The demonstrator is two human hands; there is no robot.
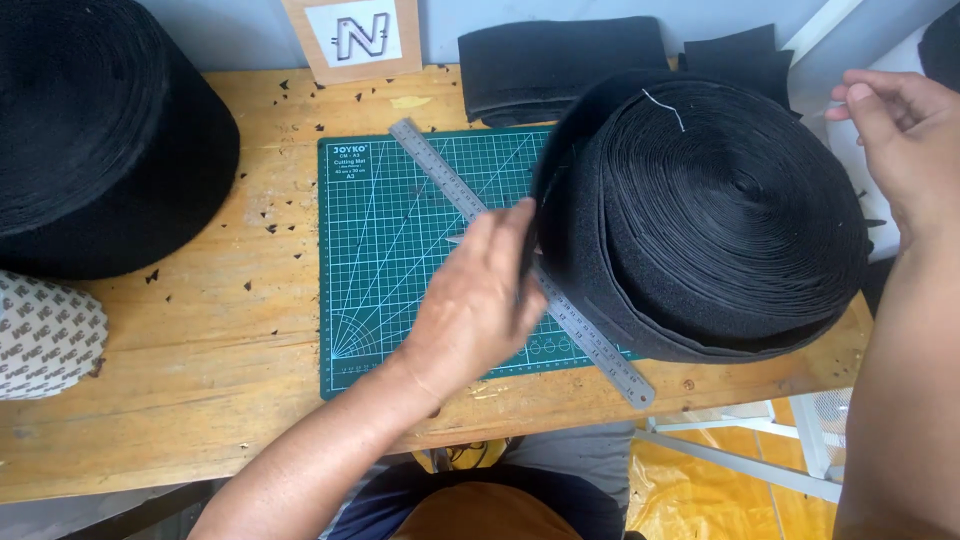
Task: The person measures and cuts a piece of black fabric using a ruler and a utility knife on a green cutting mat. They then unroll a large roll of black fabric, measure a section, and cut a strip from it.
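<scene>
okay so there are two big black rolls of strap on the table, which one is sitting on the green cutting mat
The black strap roll on the right, by both hands. It overlaps the green cutting mat and the steel ruler. The other black roll sits on bare wood at the table's far left.

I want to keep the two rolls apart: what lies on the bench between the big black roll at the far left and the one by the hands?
The head view shows a green cutting mat with a steel ruler slanting across it, bare wood, and the left hand at the near roll.
</scene>
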